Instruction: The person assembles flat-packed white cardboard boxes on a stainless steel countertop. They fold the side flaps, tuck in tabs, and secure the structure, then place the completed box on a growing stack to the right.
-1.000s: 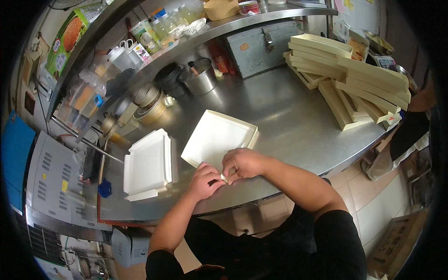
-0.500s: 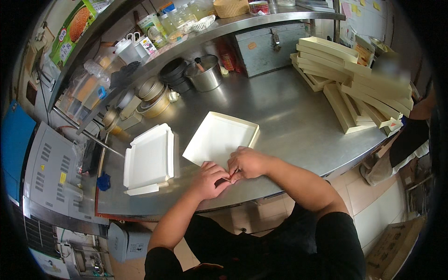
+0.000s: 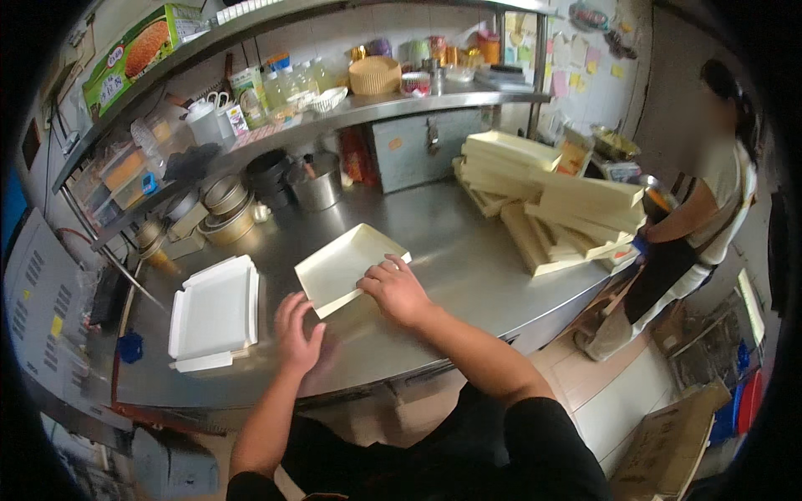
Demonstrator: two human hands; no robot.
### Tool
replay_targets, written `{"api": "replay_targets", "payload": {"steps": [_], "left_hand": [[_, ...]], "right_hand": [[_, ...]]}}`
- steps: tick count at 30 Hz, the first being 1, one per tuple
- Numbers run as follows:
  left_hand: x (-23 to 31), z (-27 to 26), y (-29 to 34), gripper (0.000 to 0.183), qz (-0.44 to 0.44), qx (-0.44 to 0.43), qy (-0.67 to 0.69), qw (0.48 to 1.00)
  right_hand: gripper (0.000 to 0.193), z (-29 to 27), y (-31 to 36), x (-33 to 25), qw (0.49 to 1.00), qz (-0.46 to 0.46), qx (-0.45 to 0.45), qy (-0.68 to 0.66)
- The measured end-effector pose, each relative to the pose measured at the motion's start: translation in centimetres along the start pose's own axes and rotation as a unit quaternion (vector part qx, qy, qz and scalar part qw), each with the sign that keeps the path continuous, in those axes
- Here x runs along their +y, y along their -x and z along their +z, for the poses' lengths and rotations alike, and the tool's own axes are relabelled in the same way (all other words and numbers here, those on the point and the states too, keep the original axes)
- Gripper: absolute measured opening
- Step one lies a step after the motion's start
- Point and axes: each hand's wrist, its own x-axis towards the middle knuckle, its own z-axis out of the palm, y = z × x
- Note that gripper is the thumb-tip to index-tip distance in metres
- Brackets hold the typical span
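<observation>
A shallow cream cardboard box with raised walls lies in front of me on the steel table. My left hand is at its near left corner, fingers apart and thumb spread, with nothing in the grasp; the fingertips are by the corner, and contact is hard to tell. My right hand reaches over the near right wall, its bent fingers gripping that side of the box. Left of them lies a stack of white cardboard blanks with partly raised flaps.
A pile of folded cream boxes covers the table's far right. Behind stand a grey metal case, a steel pot and round pans, under a laden shelf. A co-worker stands at the right.
My hands were pinched together at the box's near corner and are now apart, the right moved along the wall. The view has tilted up and turned right, bringing the co-worker more into sight.
</observation>
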Motion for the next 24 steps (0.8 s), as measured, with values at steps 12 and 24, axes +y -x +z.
{"api": "replay_targets", "payload": {"steps": [12,24], "left_hand": [[-11.3,-17.2,4.7,0.031,-0.197,-0.183,-0.045,0.962],[-13.5,-18.1,4.2,0.016,-0.244,-0.205,-0.071,0.945]], "right_hand": [[0.025,-39.7,6.9,10.3,0.907,0.151,0.229,0.319],[0.027,-38.6,9.0,14.9,0.951,0.275,0.062,0.129]]}}
